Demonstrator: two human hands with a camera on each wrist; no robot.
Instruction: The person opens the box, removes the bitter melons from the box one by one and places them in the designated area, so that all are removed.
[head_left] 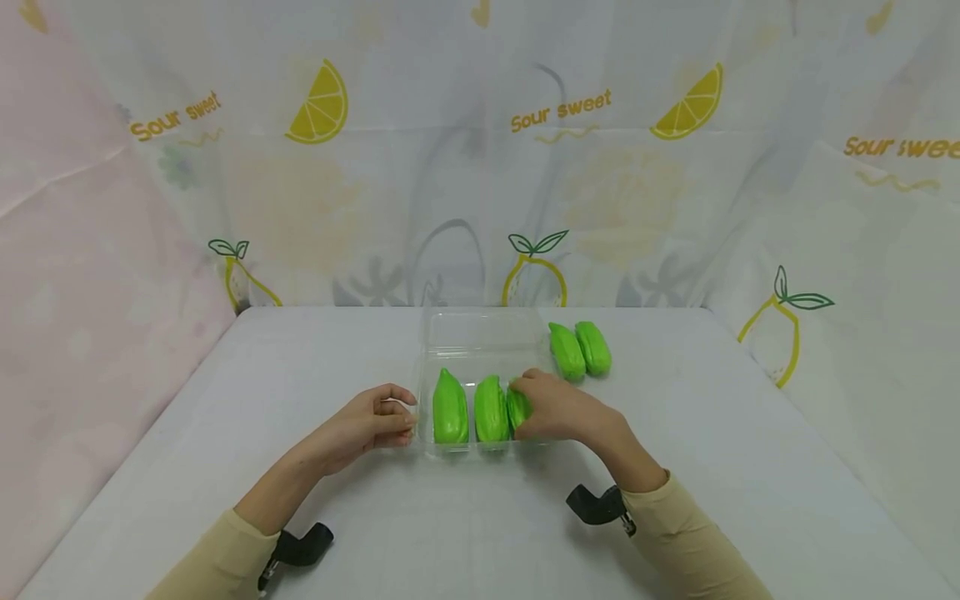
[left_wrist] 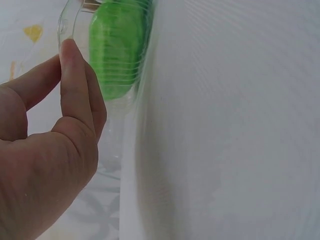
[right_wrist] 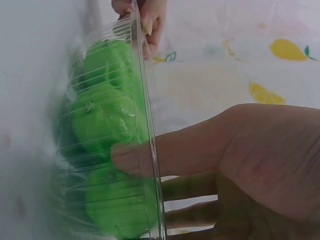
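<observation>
A clear plastic clamshell box lies open on the table, its lid folded back behind it. Inside, side by side, are a left, a middle and a right bright green, ribbed, elongated fruit-like piece. My left hand pinches the box's left rim between thumb and fingers. Over the right end of the box, my right hand holds the right green piece, partly covering it. In the right wrist view, the thumb is inside the wall, between two pieces.
Two more green pieces lie close together on the white table, behind the right hand. A lemon-printed cloth hangs at the table's back edge. Black wrist mounts stick out from both sleeves.
</observation>
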